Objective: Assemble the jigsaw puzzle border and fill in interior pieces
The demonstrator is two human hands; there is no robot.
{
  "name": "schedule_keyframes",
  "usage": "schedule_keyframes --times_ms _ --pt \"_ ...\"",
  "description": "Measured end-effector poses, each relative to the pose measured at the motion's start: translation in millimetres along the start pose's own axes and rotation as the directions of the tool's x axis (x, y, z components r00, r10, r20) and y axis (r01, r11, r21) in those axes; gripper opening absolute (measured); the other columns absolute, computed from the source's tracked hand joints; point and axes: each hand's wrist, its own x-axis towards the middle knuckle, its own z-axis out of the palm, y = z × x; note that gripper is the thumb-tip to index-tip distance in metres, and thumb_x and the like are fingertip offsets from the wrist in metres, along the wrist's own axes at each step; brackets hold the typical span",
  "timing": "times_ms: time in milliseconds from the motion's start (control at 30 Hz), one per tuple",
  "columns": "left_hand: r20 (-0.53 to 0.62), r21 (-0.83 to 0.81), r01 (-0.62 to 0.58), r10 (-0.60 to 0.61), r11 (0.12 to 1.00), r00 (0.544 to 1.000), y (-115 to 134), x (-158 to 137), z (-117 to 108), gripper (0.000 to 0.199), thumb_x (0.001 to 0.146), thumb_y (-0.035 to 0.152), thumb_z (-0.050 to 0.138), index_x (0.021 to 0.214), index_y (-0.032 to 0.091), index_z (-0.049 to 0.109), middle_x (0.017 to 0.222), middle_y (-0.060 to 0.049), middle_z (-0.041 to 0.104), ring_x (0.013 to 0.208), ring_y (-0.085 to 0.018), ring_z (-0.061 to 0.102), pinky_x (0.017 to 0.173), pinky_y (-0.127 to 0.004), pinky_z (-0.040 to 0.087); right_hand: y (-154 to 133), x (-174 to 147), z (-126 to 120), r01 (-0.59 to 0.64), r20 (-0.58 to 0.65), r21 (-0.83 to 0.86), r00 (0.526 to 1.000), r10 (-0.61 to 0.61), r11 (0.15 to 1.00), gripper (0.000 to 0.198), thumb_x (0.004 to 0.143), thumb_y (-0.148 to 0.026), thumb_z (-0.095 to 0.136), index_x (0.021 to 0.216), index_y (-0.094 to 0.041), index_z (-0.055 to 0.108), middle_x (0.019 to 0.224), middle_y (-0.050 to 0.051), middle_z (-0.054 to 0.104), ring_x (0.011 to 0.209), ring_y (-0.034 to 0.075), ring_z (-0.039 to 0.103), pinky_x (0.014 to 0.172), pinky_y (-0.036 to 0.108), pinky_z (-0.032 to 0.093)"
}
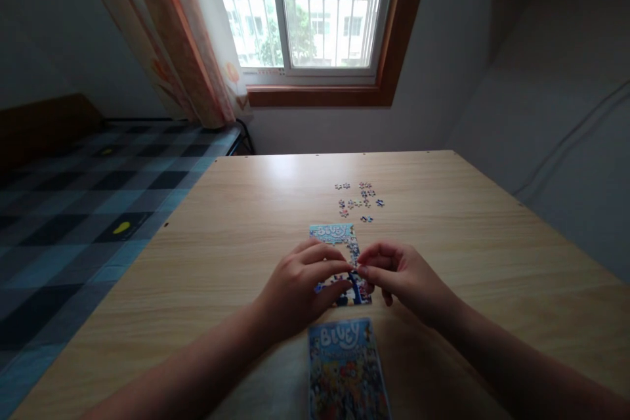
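A partly assembled jigsaw puzzle lies flat on the table, with a light-blue strip lettered "BLUEY" along its top and an unfilled gap in its middle. My left hand reaches over its left side, fingers stretched out and thumb apart, covering part of the picture. At the puzzle's right edge, my right hand pinches a tiny puzzle piece between thumb and index finger; the fingertips hide most of it. The tips of both hands nearly meet there. Just below lies a box with "BLUEY" on its lid.
Several loose puzzle pieces are scattered beyond the puzzle on the wooden table. A bed with a checked cover stands to the left. Behind are a barred window and a curtain. A cable runs along the right wall.
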Motion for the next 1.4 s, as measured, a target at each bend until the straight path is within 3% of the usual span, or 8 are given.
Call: schedule_keyframes --times_ms 533,967,1133,1200,1267,1400 --pt "-0.093 0.026 0.011 -0.009 1.000 0.996 1.8 -10.4 7.4 0.014 0.087 0.029 0.075 0.089 0.020 0.064 0.087 -0.002 0.070 0.081 -0.015 0.062 0.073 -0.030 0.053 7.8 1.2 1.1 0.009 0.056 0.036 0.998 -0.011 0.999 0.029 0.076 -0.043 0.081 0.093 -0.022 0.071 0.068 0.002 0.068 0.057 0.013 0.060 0.040 0.021 0.047" --pt "-0.051 0.120 -0.031 0.037 0.992 0.998 -2.4 -10.2 6.1 0.018 0.090 0.033 0.072 0.101 0.021 0.067 0.095 -0.004 0.072 0.087 -0.017 0.065 0.078 -0.032 0.056 7.7 2.4 3.7 0.037 0.070 0.026 0.997 -0.038 0.999 0.032 0.079 -0.044 0.080 0.099 -0.022 0.071 0.064 0.000 0.064 0.052 0.012 0.056 0.041 0.022 0.047" --pt "-0.058 0.231 -0.042 0.056 0.972 0.997 -9.6 -6.7 -12.8 0.016 0.090 0.035 0.072 0.099 0.021 0.070 0.093 -0.003 0.074 0.085 -0.017 0.066 0.078 -0.033 0.056 7.0 3.1 -3.9 0.173 -0.028 -0.096 0.984 -0.176 0.980 0.029 0.084 -0.045 0.074 0.103 -0.024 0.072 0.081 0.005 0.072 0.062 0.015 0.062 0.046 0.026 0.049" --pt "-0.049 0.285 -0.008 0.023 0.959 0.999 -13.0 -4.1 -25.5 0.017 0.090 0.037 0.071 0.097 0.021 0.071 0.093 -0.004 0.074 0.085 -0.018 0.066 0.077 -0.034 0.056 5.3 3.0 -10.5 0.275 -0.082 -0.277 0.948 -0.308 0.921 0.023 0.086 -0.042 0.071 0.102 -0.025 0.074 0.086 0.006 0.073 0.071 0.018 0.066 0.050 0.029 0.050" --pt "0.025 0.327 0.005 -0.013 0.945 1.000 -15.9 -2.1 -36.7 0.018 0.091 0.038 0.070 0.095 0.021 0.071 0.093 -0.004 0.074 0.084 -0.018 0.066 0.075 -0.033 0.055 3.9 3.1 -16.1 0.373 -0.041 -0.484 0.894 -0.446 0.791 0.015 0.089 -0.037 0.069 0.099 -0.027 0.075 0.087 0.006 0.074 0.077 0.020 0.067 0.056 0.032 0.051" --pt "0.193 0.327 0.037 -0.105 0.944 0.976 -19.0 -3.7 -42.2 0.018 0.091 0.040 0.068 0.092 0.022 0.073 0.092 -0.002 0.073 0.083 -0.018 0.067 0.072 -0.031 0.054 5.6 5.4 -18.5 0.583 0.258 -0.649 0.773 -0.579 0.489 0.013 0.093 -0.026 0.065 0.098 -0.028 0.077 0.092 0.004 0.076 0.087 0.021 0.067 0.078 0.041 0.054"
